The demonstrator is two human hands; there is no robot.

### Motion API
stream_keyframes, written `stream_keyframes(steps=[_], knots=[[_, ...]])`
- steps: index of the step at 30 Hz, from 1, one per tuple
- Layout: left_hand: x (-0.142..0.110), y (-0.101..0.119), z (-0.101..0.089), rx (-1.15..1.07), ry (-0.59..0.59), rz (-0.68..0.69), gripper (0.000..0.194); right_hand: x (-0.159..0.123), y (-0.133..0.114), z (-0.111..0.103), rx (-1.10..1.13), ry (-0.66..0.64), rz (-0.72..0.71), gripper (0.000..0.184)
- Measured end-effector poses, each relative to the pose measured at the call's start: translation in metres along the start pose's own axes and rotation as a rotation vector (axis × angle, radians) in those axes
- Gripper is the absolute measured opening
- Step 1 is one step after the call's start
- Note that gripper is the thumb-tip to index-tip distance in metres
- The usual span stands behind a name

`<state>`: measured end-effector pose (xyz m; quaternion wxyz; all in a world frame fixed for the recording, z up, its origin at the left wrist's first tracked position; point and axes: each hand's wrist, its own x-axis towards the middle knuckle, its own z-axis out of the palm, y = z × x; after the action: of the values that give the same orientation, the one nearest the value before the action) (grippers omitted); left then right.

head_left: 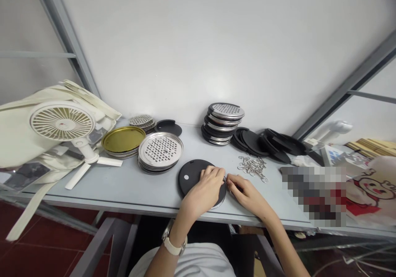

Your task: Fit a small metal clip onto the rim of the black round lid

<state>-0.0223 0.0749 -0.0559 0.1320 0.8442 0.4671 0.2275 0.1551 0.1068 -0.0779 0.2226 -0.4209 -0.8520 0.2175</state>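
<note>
Disc: the black disc lies flat on the table straight in front of me, close to the near edge; a silver rim shows at its lower right.
Long axis: none to speak of, since it is round; its white dot sits on my left side of it.
Nearer hand: my left hand is on top of it, while my right hand is at its right edge.
Left fingers: bent over towards that right edge; I can't tell whether they grip or only press.
Right fingers: thumb and forefinger drawn nearly together beside a small metal bit at the rim; I can't tell how firmly, or if at all, they have hold of it.
Rings: a loose heap of rings, just beyond my right hand.
Graters: a pile of graters just left of the disc, a taller stack behind.
Writing: the box at right has blue marks too small to read.
Bag: a cartoon figure on the bag; no readable words.
Fan: the badge at the hub of the fan is illegible.
</note>
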Motion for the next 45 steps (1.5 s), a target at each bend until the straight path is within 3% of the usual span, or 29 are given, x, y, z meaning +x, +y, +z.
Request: stream_keyframes(steps=[45], knots=[[0.0025, 0.0017, -0.0020, -0.078, -0.022, -0.040, 0.024, -0.0002, -0.0006, 0.0008, 0.006, 0.013, -0.007, 0.028]])
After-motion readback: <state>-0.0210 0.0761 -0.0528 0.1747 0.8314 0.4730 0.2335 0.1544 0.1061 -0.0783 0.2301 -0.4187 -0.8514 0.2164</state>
